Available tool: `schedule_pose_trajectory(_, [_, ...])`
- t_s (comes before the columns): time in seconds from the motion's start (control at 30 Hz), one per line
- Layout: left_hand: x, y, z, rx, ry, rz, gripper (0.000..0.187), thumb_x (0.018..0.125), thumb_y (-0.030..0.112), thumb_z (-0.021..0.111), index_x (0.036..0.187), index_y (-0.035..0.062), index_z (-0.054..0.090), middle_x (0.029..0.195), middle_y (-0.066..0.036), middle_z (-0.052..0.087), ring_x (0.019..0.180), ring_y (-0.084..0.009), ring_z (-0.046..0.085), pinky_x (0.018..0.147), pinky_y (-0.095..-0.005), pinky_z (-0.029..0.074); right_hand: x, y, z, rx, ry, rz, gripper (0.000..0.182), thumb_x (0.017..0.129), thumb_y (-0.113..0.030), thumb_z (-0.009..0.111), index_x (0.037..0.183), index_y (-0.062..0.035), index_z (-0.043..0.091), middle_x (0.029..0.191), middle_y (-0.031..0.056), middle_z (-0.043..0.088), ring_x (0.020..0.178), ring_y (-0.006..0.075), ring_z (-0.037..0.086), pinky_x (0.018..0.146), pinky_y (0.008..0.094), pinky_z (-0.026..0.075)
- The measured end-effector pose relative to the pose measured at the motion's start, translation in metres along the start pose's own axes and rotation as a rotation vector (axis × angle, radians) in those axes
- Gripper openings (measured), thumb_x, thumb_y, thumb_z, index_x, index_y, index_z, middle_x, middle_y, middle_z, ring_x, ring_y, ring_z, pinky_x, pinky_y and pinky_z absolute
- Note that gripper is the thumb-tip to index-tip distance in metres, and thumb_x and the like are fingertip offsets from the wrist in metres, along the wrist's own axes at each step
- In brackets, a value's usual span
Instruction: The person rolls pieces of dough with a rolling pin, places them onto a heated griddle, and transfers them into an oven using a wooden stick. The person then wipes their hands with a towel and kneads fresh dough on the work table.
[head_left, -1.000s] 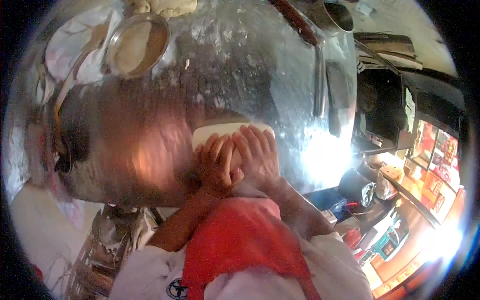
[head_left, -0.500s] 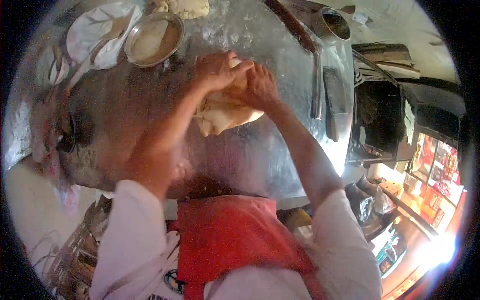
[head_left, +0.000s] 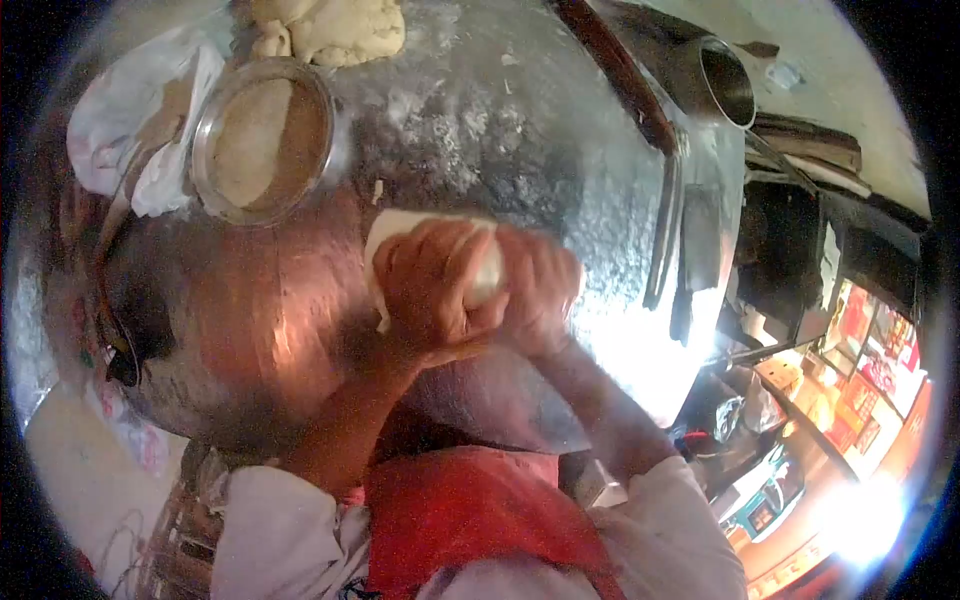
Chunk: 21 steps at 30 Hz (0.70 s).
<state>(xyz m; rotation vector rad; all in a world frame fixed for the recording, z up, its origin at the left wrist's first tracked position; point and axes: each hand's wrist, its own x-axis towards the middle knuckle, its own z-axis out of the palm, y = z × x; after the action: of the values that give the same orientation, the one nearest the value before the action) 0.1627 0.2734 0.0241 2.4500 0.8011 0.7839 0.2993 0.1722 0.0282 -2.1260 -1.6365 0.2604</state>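
A pale lump of dough [head_left: 388, 228] lies on the metal worktop in front of me, mostly covered by my hands. My left hand [head_left: 432, 285] is closed over it, with curled fingers and the thumb pointing toward the other hand. Against its right side presses my right hand [head_left: 540, 285], fingers bent over the dough and slightly smeared by motion. A bit of dough shows between the two hands, and its edge sticks out beyond the left knuckles.
A round metal bowl of flour-like powder [head_left: 250, 150] stands at the upper left beside a white plastic bag [head_left: 120, 115]. More dough [head_left: 350, 28] sits at the far edge. Along the right lie a dark bar [head_left: 620, 75] and a flat blade [head_left: 702, 240], near a metal pot [head_left: 725, 85].
Both hands have come nearer to my body, pulling the dough's far side back and folding it under them. My view has shifted, so the bowl and far dough appear larger.
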Motion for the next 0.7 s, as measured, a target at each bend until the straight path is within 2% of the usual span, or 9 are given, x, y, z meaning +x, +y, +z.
schedule_pose_trajectory(0.1, [0.039,-0.025,0.021,-0.004,-0.035,-0.061,0.047,0.080,0.045,0.068,0.114,0.0128,0.066,0.108,-0.008,0.069,0.100,-0.0308,0.063,0.087,-0.0512,0.040,0.043,0.050,0.030,0.047,-0.173,0.126,0.062,0.078,-0.037,0.066,0.129,-0.0026,0.057,0.122,0.0175,0.063,0.112,0.0376,0.059,0.096,0.0512,0.044])
schedule_pose_trajectory(0.17, [0.056,-0.038,0.041,0.073,0.051,-0.072,0.046,0.079,0.046,0.069,0.109,0.0108,0.067,0.098,-0.010,0.071,0.095,-0.0333,0.064,0.083,-0.0542,0.042,0.075,0.058,0.023,-0.103,-0.021,-0.089,0.065,0.072,-0.043,0.079,0.123,-0.0082,0.058,0.106,0.0185,0.065,0.103,0.0394,0.062,0.092,0.0505,0.048])
schedule_pose_trajectory(0.27, [0.068,-0.018,0.015,0.067,-0.018,-0.144,0.051,0.082,0.053,0.066,0.106,0.0090,0.068,0.094,-0.013,0.071,0.095,-0.0350,0.065,0.086,-0.0584,0.041,0.069,0.032,0.013,-0.130,-0.099,0.025,0.073,0.070,-0.040,0.081,0.129,-0.0064,0.054,0.114,0.0182,0.063,0.111,0.0392,0.058,0.096,0.0504,0.046])
schedule_pose_trajectory(0.33, [0.087,-0.004,-0.036,-0.044,-0.730,-0.309,0.058,0.085,0.061,0.060,0.105,0.0075,0.067,0.101,-0.015,0.070,0.102,-0.0364,0.064,0.094,-0.0605,0.039,0.020,0.000,-0.030,-0.152,-0.045,-0.122,0.080,0.072,-0.049,0.077,0.133,-0.0044,0.052,0.123,0.0175,0.059,0.117,0.0385,0.055,0.100,0.0519,0.043])
schedule_pose_trajectory(0.37, [0.072,-0.001,-0.048,0.063,-0.581,-0.129,0.062,0.087,0.064,0.056,0.107,0.0063,0.066,0.106,-0.015,0.069,0.107,-0.0363,0.062,0.099,-0.0600,0.037,-0.010,-0.019,-0.048,-0.170,-0.004,-0.251,0.087,0.073,-0.059,0.072,0.137,-0.0024,0.050,0.133,0.0169,0.056,0.122,0.0378,0.052,0.104,0.0533,0.039])
schedule_pose_trajectory(0.43, [0.016,0.009,-0.061,0.149,-0.275,0.176,0.067,0.090,0.067,0.050,0.113,0.0062,0.065,0.115,-0.014,0.067,0.117,-0.0352,0.059,0.105,-0.0581,0.032,-0.043,-0.045,-0.065,0.066,-0.107,0.008,0.083,0.077,-0.055,0.071,0.138,-0.0032,0.050,0.139,0.0151,0.052,0.126,0.0369,0.049,0.106,0.0542,0.037])
schedule_pose_trajectory(0.47, [-0.024,0.009,-0.051,0.136,-0.126,0.317,0.066,0.092,0.066,0.047,0.117,0.0073,0.064,0.120,-0.013,0.065,0.121,-0.0343,0.056,0.107,-0.0568,0.030,-0.057,-0.050,-0.055,-0.069,-0.069,-0.048,0.077,0.078,-0.051,0.071,0.136,-0.0034,0.051,0.137,0.0151,0.054,0.124,0.0366,0.051,0.105,0.0542,0.038])
schedule_pose_trajectory(0.57, [-0.095,-0.007,-0.025,0.064,0.033,0.115,0.063,0.094,0.066,0.038,0.120,0.0160,0.065,0.124,-0.010,0.064,0.121,-0.0314,0.056,0.108,-0.0526,0.027,-0.079,-0.046,0.003,-0.342,0.124,-0.197,0.063,0.085,-0.044,0.066,0.131,-0.0036,0.056,0.128,0.0157,0.060,0.115,0.0359,0.058,0.101,0.0541,0.041])
schedule_pose_trajectory(0.7, [-0.036,-0.045,-0.009,0.000,0.034,0.116,0.068,0.090,0.071,0.040,0.118,0.0149,0.066,0.121,-0.011,0.066,0.119,-0.0310,0.057,0.108,-0.0521,0.029,-0.026,-0.022,0.024,-0.258,0.196,-0.169,0.067,0.081,-0.049,0.068,0.129,-0.0036,0.058,0.122,0.0165,0.063,0.110,0.0353,0.061,0.097,0.0522,0.043])
